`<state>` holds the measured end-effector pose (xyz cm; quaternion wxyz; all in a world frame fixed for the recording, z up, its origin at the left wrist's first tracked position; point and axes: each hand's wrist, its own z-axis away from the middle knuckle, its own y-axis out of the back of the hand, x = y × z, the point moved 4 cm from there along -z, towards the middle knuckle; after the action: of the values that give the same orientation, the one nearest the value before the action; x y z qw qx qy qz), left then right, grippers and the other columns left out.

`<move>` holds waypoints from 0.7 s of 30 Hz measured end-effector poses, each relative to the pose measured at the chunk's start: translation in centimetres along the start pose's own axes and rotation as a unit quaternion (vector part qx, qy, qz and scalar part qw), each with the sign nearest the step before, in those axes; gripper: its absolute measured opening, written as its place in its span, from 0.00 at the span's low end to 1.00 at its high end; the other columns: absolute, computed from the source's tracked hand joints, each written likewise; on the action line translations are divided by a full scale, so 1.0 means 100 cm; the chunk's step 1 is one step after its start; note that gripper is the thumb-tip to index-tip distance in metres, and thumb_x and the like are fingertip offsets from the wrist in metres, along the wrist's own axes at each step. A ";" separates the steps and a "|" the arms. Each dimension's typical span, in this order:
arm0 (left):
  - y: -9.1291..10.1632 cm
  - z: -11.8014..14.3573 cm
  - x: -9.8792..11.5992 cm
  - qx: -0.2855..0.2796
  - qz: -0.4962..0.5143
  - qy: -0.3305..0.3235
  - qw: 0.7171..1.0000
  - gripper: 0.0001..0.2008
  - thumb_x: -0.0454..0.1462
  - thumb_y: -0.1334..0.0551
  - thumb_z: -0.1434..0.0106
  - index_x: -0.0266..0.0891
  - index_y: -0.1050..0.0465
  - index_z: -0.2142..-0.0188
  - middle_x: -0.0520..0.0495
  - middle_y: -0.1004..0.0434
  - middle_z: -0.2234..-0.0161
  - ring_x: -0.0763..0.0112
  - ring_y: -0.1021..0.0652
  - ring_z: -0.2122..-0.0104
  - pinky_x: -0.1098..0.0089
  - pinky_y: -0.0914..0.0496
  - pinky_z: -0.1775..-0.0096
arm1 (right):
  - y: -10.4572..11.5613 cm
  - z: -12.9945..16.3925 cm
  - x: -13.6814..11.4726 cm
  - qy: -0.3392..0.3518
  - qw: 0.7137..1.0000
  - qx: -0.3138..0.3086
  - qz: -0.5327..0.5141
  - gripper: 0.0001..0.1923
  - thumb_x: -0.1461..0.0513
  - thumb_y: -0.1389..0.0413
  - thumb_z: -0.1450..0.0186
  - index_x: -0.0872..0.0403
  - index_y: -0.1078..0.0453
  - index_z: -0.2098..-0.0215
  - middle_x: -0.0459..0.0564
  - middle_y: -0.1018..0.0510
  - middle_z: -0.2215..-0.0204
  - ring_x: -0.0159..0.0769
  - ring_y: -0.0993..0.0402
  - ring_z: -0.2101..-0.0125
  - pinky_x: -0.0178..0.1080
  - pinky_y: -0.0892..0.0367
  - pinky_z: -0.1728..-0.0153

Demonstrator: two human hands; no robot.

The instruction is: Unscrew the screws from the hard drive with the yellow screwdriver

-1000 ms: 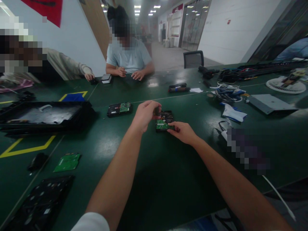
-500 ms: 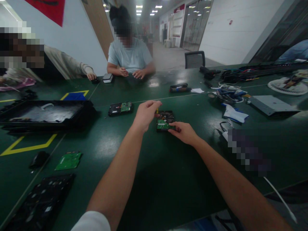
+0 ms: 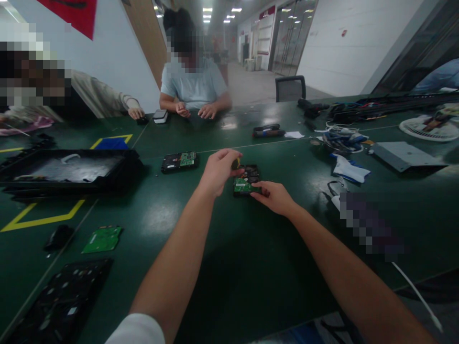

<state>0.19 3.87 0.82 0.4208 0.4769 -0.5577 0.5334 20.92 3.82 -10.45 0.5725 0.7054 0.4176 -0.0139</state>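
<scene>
A black hard drive (image 3: pixel 247 179) with a green circuit board on top lies on the dark green table (image 3: pixel 251 267). My right hand (image 3: pixel 274 196) rests on its near right corner and steadies it. My left hand (image 3: pixel 219 169) hovers over the drive's left side with fingers pinched on a small tool with a yellow tip; the tool is mostly hidden by the fingers.
A second hard drive (image 3: pixel 179 161) lies to the left. A black tray (image 3: pixel 68 169), a loose green board (image 3: pixel 102 240) and a black panel (image 3: pixel 57 306) are further left. Cables and tools (image 3: pixel 340 138) crowd the right. Two people sit across the table.
My left hand has shifted slightly over the drive and the yellow tip now shows at its fingertips. The right hand and the drive stay put.
</scene>
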 end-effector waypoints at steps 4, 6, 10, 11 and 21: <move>0.001 -0.002 -0.002 0.002 -0.008 -0.010 1.000 0.10 0.43 0.32 0.40 0.37 0.19 0.67 0.45 0.25 0.64 0.68 0.25 0.63 0.68 0.20 0.64 | 0.000 0.000 0.000 0.001 1.000 0.003 -0.002 0.20 0.50 0.39 0.28 0.53 0.23 0.44 0.47 0.23 0.70 0.36 0.28 0.72 0.39 0.35 0.67; 0.001 -0.003 -0.003 0.005 -0.007 -0.012 1.000 0.10 0.43 0.31 0.40 0.37 0.19 0.67 0.45 0.25 0.64 0.67 0.25 0.63 0.68 0.20 0.64 | 0.000 -0.001 -0.001 0.000 1.000 0.003 -0.001 0.20 0.50 0.40 0.28 0.52 0.23 0.44 0.47 0.23 0.70 0.36 0.29 0.72 0.39 0.35 0.67; 0.001 -0.002 -0.001 0.009 -0.002 -0.011 1.000 0.09 0.42 0.32 0.40 0.37 0.19 0.68 0.45 0.25 0.65 0.67 0.24 0.63 0.68 0.20 0.65 | 0.000 -0.001 -0.002 -0.002 1.000 0.003 -0.001 0.20 0.50 0.39 0.28 0.53 0.23 0.44 0.46 0.24 0.70 0.36 0.29 0.72 0.39 0.35 0.67; 0.001 -0.002 -0.001 0.010 0.000 -0.011 1.000 0.09 0.42 0.32 0.40 0.38 0.20 0.68 0.45 0.25 0.66 0.67 0.24 0.64 0.67 0.20 0.65 | 0.000 -0.001 -0.002 -0.004 1.000 0.002 -0.002 0.20 0.51 0.39 0.28 0.53 0.23 0.44 0.46 0.24 0.70 0.36 0.29 0.72 0.39 0.35 0.67; 0.003 -0.002 0.000 0.009 0.004 -0.019 1.000 0.08 0.41 0.32 0.39 0.37 0.19 0.68 0.44 0.25 0.66 0.66 0.24 0.63 0.66 0.20 0.65 | 0.003 0.000 -0.001 -0.017 0.999 -0.012 -0.028 0.21 0.51 0.38 0.29 0.51 0.24 0.42 0.45 0.22 0.70 0.34 0.28 0.72 0.39 0.33 0.66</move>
<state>-0.08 4.09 0.79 0.4036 0.4887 -0.5624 0.5311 21.02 3.75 -10.12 0.5873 0.6863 0.4275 -0.0374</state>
